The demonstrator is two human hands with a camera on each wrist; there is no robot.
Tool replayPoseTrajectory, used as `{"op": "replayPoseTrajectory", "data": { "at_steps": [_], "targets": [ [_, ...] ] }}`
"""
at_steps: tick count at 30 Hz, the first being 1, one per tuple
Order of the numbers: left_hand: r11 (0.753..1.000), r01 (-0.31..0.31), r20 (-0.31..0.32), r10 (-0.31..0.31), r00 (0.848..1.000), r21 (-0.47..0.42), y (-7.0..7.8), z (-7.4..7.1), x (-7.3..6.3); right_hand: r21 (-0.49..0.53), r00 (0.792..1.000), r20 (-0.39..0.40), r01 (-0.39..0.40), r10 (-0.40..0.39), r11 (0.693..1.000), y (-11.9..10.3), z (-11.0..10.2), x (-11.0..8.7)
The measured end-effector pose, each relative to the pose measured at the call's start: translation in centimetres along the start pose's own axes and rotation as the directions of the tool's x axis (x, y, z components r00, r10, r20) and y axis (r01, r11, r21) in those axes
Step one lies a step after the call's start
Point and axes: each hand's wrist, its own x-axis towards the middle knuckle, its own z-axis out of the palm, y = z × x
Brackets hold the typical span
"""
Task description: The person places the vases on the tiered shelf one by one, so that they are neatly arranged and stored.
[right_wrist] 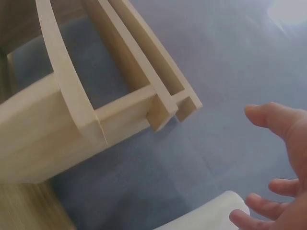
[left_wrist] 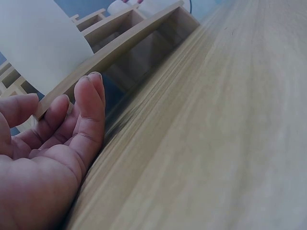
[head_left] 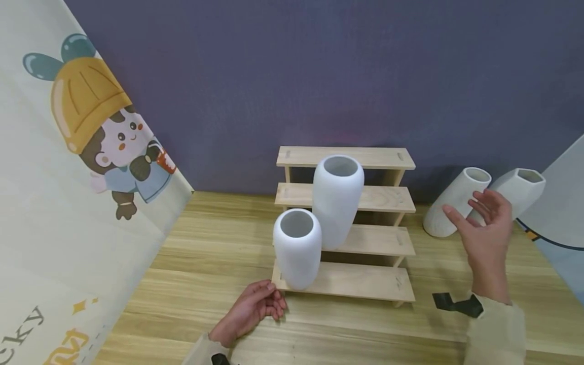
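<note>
My left hand point(head_left: 250, 310) pinches the left front corner of a stepped wooden display shelf point(head_left: 365, 281), thumb over the lowest board and fingers below it. On that board's left end stands a short white vase point(head_left: 297, 253). A taller white vase point(head_left: 337, 203) is on the second step, just behind it. At the right, my right hand point(head_left: 488, 233) is raised with fingers spread and holds nothing. Beyond it are a white cylindrical vase point(head_left: 451, 210) and a white vase with an angular mouth point(head_left: 517, 195), partly hidden by the fingers.
The shelf stands on a wood-grain tabletop point(head_left: 205, 243) against a dark blue-grey backdrop point(head_left: 228, 91). A white panel with a cartoon figure point(head_left: 114, 137) borders the left side. Another pale panel point(head_left: 566, 203) borders the right.
</note>
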Motion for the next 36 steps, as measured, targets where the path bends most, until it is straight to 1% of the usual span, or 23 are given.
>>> {"op": "replayPoseTrajectory", "data": {
  "at_steps": [6,9,16,24,36],
  "targets": [
    [1.0,-0.007,0.007,0.007,1.0,0.001,-0.1,0.0,0.1,0.075,0.998,-0.029,-0.053,0.055,0.996,0.5,-0.3,0.8],
    [1.0,-0.01,0.006,0.01,1.0,0.001,-0.1,-0.1,0.1,0.076,0.996,-0.042,-0.073,0.076,0.994,0.9,-0.4,1.2],
    [1.0,-0.006,0.005,0.006,1.0,-0.007,-0.1,-0.2,0.2,-0.037,0.995,-0.06,-0.08,0.077,0.996,1.9,-0.4,1.8],
    [1.0,0.007,-0.008,-0.007,1.0,-0.005,-0.2,-0.3,0.4,-0.123,0.991,-0.077,-0.114,0.105,0.986,2.7,-0.4,2.6],
    [1.0,0.018,-0.019,-0.018,1.0,0.002,-0.1,-0.3,0.3,-0.155,0.989,-0.055,-0.145,0.138,0.977,3.6,-0.3,3.7]
  ]
}}
